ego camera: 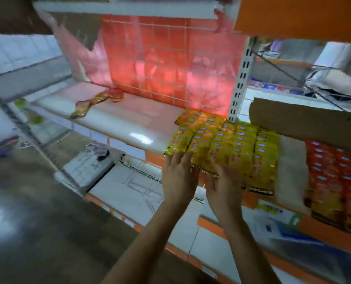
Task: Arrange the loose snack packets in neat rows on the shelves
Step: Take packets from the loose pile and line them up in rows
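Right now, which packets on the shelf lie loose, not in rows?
The few packets lying strewn at the shelf's left rear; the yellow block and the orange block to the right stand in tidy rows.

The bare left forearm (145, 238) and right forearm (246, 249) reached up from the lower edge, converging. The left grip (178, 177) and right grip (221, 188) sat side by side, backs toward the camera, fingers straight and slightly spread, holding nothing - the right's fingertips were blurred.
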`<state>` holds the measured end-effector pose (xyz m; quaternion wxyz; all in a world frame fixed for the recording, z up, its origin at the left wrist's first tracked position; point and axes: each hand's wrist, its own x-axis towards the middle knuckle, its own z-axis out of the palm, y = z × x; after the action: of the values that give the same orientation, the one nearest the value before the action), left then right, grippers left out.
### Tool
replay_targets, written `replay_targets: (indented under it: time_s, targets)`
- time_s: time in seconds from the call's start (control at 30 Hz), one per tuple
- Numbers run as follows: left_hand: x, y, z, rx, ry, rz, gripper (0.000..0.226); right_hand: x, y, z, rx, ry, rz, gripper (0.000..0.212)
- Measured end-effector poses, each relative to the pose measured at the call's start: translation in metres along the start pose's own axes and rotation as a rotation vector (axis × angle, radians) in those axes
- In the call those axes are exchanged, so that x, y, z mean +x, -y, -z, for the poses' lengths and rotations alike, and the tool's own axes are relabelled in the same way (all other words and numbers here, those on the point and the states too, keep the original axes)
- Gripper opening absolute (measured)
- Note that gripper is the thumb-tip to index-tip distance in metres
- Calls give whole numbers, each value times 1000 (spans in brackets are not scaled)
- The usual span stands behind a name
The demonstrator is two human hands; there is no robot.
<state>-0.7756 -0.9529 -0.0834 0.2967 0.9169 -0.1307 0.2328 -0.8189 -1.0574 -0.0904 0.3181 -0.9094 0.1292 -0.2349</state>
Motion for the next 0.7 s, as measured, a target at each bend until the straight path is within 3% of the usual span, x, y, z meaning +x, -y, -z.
replay_targets:
  time_s: [0.33, 0.7]
  targets:
    - [33, 138, 66, 132, -67, 187, 42, 26, 112, -111, 75, 153, 208, 25]
    - [145, 290, 95, 281, -12, 317, 47, 116, 219, -260, 149, 296, 188, 33]
